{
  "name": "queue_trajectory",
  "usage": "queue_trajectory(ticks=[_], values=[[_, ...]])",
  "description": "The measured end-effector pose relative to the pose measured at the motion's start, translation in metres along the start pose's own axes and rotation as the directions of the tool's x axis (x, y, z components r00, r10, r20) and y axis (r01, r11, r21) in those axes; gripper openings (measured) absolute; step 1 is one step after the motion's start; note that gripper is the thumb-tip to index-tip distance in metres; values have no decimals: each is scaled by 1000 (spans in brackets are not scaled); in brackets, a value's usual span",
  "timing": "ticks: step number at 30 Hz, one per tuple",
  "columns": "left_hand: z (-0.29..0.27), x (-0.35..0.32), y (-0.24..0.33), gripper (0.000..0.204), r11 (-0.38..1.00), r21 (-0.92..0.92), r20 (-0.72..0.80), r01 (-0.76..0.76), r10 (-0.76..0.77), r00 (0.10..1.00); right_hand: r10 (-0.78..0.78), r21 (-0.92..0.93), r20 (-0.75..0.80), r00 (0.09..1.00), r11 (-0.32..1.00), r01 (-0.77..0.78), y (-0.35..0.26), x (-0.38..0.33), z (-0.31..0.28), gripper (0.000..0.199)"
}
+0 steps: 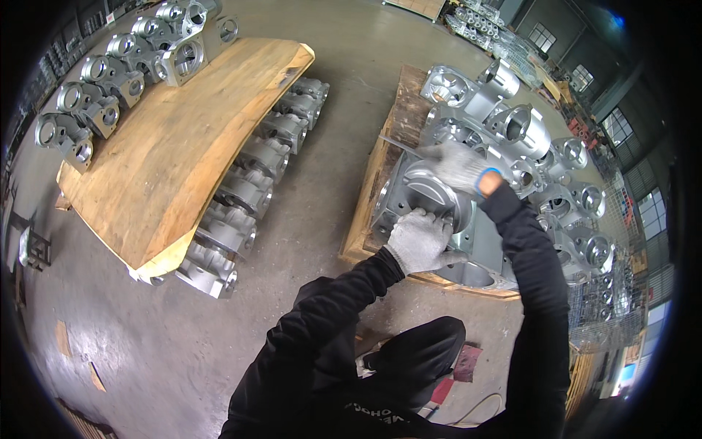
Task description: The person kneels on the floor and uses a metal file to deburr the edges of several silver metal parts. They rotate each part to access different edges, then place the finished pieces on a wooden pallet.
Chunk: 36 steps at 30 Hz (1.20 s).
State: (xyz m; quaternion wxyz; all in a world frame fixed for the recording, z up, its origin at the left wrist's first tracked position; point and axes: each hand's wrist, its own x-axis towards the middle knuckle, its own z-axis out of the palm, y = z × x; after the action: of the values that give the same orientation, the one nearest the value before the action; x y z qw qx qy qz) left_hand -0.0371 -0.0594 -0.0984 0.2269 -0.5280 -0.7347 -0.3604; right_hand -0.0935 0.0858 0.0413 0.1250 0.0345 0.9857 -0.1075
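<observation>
My left hand (420,240) wears a grey-white work glove. Its fingers curl over the lower rim of a round opening on a silver metal casting (431,192). Above it, my right hand (455,167), gloved too and slightly blurred, closes around a thin, flat metal file (400,145). The file's end juts out to the left past the casting's upper edge. My right palm and fingers hide the rest of the file, so I cannot tell whether it touches the metal. The casting lies among others on a wooden pallet (360,233).
Several more castings (521,126) crowd the pallet to the right. On the left, a wooden board (183,146) bears a row of castings (102,110), with more castings (245,192) beneath it. A wire cage (610,314) stands at right. Red pieces (468,362) lie near my feet.
</observation>
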Motion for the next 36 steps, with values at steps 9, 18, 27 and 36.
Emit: queue_trajectory(ticks=[9, 18, 27, 36], values=[[7, -1, -4, 79, 999, 31, -19, -7, 8, 1000, -107, -12, -35, 994, 994, 106, -15, -3, -4, 42], [0, 1, -1, 72, 999, -27, 41, 37, -36, 999, -256, -268, -101, 961, 938, 221, -8, -3, 13, 41], [7, 1, 0, 65, 996, -39, -27, 74, -75, 997, -201, -263, 41, 979, 943, 205, -34, -64, 9, 38], [4, -3, 22, 59, 960, -53, 109, 274, -267, 958, -85, -392, 130, 988, 911, 130, -57, -112, 2, 44]])
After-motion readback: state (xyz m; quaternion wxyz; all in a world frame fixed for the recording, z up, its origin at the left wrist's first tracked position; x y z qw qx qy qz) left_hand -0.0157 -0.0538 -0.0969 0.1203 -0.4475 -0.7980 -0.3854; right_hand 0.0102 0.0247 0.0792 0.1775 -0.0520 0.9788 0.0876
